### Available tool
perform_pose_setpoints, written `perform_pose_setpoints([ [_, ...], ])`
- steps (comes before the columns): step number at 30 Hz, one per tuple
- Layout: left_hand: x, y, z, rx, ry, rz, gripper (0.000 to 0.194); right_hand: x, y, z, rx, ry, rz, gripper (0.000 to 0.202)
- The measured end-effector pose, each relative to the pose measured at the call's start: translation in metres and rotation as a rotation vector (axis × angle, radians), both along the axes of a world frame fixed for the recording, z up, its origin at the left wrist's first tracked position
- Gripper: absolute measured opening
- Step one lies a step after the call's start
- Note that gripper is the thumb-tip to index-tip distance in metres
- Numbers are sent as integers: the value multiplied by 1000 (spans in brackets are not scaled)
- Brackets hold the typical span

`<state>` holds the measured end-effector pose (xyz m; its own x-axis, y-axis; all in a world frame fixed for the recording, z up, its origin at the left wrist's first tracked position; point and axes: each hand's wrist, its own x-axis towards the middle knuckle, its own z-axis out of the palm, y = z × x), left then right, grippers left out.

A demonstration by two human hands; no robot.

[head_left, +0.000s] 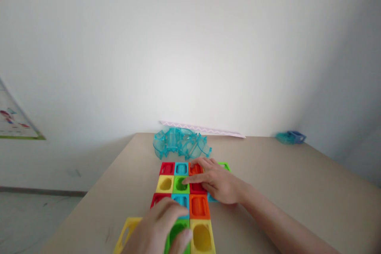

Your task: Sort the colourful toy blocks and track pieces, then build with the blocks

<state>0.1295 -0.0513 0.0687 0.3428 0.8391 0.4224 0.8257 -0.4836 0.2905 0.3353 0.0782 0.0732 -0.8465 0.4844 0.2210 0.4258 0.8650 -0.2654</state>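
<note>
- Both hands lie flat and hold nothing: our left hand (160, 228) on the near tiles, our right hand (212, 180) on the far ones.
- Coloured tiles (181, 190) already form a joined grid mid-counter (297, 190).
- We judge the clear blue track pieces (180, 145) behind it unplaced.

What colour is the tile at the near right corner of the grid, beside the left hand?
Yellow tile, in the head view, right of the left hand.
</note>
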Motion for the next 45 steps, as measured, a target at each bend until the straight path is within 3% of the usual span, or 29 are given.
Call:
perform_pose_setpoints([
  [2,-13,19,26,-101,-116,10,22,0,0,-1,15,-1,-2,53],
  [4,-26,46,38,-154,-138,-96,24,0,-1,-2,22,3,-4,53],
  [6,-39,74,33,-155,-144,-249,21,1,-1,-2,16,27,-15,51],
  [8,-50,93,19,-227,-121,-369,38,1,-2,-1,4,49,-27,48],
  [10,-57,102,5,-293,-118,-405,47,0,-4,-1,0,53,-36,45],
  [13,-57,102,-2,-305,-66,-390,46,-2,-4,-1,15,49,-47,41],
  [17,-40,102,7,-257,92,-319,42,-2,-5,-4,60,105,-68,37],
  [19,-31,102,10,-204,136,-305,50,1,-9,-3,119,192,-103,34],
  [21,-26,101,10,-192,181,-374,63,4,-18,0,183,291,-117,29],
  [23,-25,99,10,-206,230,-452,63,5,-34,3,217,343,-42,20],
  [26,-28,96,10,-214,256,-495,48,-3,-61,3,252,259,183,22],
  [28,-31,94,10,-221,243,-503,42,-14,-74,-1,334,117,236,24],
  [33,-33,93,12,-232,206,-472,48,-33,-86,-16,461,-13,174,31],
  [36,-32,93,14,-263,219,-463,61,-36,-86,-23,447,5,165,35],
  [45,-32,93,12,-256,211,-439,56,-43,-89,-33,391,78,178,41],
])
